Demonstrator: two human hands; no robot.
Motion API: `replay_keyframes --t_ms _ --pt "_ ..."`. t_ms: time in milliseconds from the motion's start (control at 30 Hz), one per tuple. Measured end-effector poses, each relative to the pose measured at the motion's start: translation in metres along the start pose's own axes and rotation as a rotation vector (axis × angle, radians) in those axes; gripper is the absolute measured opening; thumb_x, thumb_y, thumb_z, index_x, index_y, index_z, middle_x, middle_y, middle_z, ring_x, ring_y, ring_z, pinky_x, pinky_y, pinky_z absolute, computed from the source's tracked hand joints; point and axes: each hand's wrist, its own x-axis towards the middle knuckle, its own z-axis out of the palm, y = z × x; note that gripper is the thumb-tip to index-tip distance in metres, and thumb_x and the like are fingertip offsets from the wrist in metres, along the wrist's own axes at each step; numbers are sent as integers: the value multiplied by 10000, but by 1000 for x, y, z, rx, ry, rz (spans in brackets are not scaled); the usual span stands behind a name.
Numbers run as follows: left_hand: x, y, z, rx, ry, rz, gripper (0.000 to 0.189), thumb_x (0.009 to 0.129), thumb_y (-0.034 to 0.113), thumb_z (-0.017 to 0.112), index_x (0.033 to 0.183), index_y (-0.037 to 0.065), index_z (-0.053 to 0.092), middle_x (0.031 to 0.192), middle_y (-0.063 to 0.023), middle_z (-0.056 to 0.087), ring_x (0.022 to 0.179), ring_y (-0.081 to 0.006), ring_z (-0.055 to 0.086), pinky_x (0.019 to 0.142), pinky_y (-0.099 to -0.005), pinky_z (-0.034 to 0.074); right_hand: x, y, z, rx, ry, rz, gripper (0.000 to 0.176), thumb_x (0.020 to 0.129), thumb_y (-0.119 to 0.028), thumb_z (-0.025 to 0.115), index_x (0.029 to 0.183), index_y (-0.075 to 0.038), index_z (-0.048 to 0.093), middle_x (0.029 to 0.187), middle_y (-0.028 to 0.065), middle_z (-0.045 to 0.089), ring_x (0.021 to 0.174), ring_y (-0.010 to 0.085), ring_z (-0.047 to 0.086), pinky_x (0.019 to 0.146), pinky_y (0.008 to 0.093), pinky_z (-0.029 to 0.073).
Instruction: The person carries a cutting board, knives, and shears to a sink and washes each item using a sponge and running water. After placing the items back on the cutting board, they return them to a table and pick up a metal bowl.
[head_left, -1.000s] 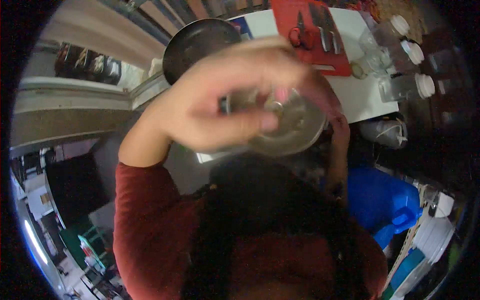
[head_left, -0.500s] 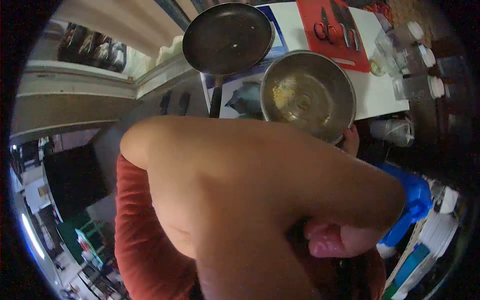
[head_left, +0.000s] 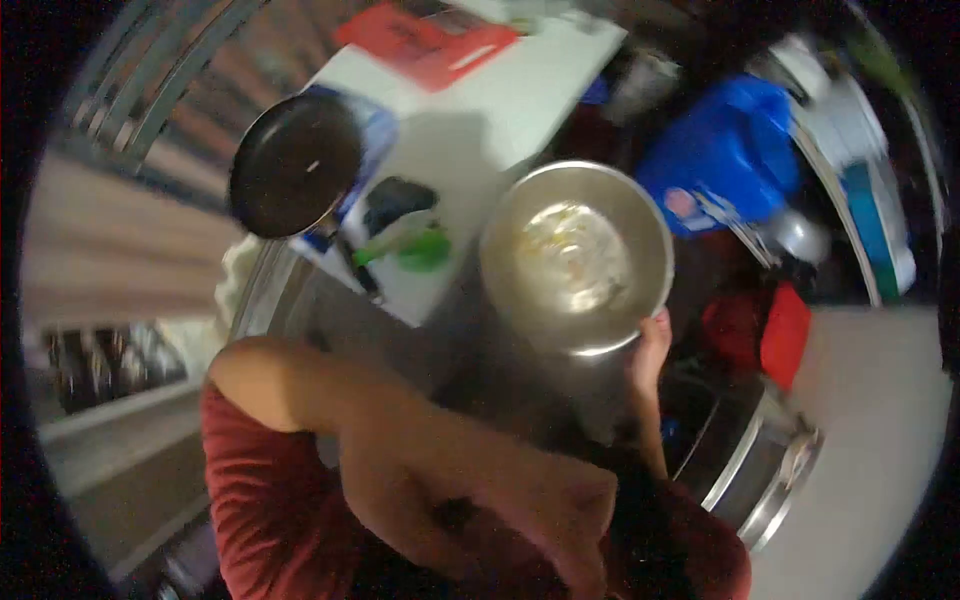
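Observation:
My right hand point(head_left: 652, 352) grips the lower right rim of a steel pot point(head_left: 505, 265), with the fingertips at the edge. The pot is tilted so that its inside faces me, with yellowish bits and wet-looking patches on the bottom. My left hand point(head_left: 480, 490) is raised close to the camera, in front of my chest, bent at the wrist. Its fingers are dim and smeared, and I see nothing in it for certain. To the left, a black frying pan point(head_left: 298, 165) rests on the white table point(head_left: 440, 140).
A green object point(head_left: 425, 250) and a dark crumpled item point(head_left: 400, 203) lie near the pan. Farther back is a red cutting board point(head_left: 430, 48). On the right are a blue container or bag point(head_left: 725, 150), a red item point(head_left: 785, 335) and a metal-edged box point(head_left: 735, 450).
My view has turned to the right. The pot, held in my right hand, has come away from the table's edge. My left hand has dropped lower and farther from the camera.

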Motion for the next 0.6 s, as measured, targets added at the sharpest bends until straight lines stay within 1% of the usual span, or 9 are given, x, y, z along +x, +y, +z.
replay_keyframes --t_ms 67,100,133,167,200,267,300,333,600 --pt "8 3 2 -93 -147 -428 453 859 300 553 1204 7 571 1069 -54 411 837 -178 445 747 -301 375 -40 -3 -17 110 84 -47 241 752 -20 527 987 -10 580 928 42 620 828 121 551 791 261 432" --pt "28 -12 14 -129 -239 -444 453 859 300 553 1204 7 571 1069 -54 411 837 -178 445 747 -301 375 -70 -19 -33 2 185 -40 214 747 -18 531 955 -18 580 888 35 618 799 117 549 769 253 432" --pt "49 -29 28 -222 -275 -431 446 847 272 544 1207 10 550 1007 -102 462 894 -253 438 792 -344 373 -99 -39 -48 -99 298 -20 187 742 -15 535 924 -26 580 847 28 615 769 113 546 747 245 432" --pt "69 -47 42 -314 -299 -434 442 835 244 535 1210 12 529 946 -150 512 951 -327 431 837 -388 370 -127 -55 -60 -56 358 -65 148 734 -5 540 873 -43 569 788 12 601 729 107 542 702 234 430" --pt "87 -69 58 -349 -369 -471 442 835 244 535 1210 12 529 946 -150 512 951 -327 431 837 -388 370 -155 -56 -87 -28 436 -89 148 734 -5 540 873 -43 569 788 12 601 729 107 542 702 234 430" --pt "120 -112 93 -382 -530 -655 417 860 273 546 1175 3 589 1055 -65 399 824 -167 446 727 -282 377 -203 -52 -139 93 507 -79 126 731 4 538 841 -57 553 782 7 595 702 96 531 679 227 424" --pt "100 -74 56 -433 -589 -644 417 860 273 546 1175 3 589 1055 -65 399 824 -167 446 727 -282 377 -197 -50 -94 43 587 -83 129 735 6 537 847 -56 549 792 5 597 698 88 529 671 220 422" --pt "107 -83 67 -500 -641 -679 416 859 271 545 1171 1 590 1059 -70 395 825 -163 446 726 -279 379 -217 -43 -103 63 660 -118 129 735 6 537 847 -56 549 792 5 597 698 88 529 671 220 422" --pt "212 -224 267 -906 -1058 -799 408 819 253 575 1119 -22 610 1067 -81 392 825 -159 451 734 -283 389 -495 -48 -214 105 1232 -290 155 729 24 556 865 -45 532 806 10 596 732 89 540 703 231 436"
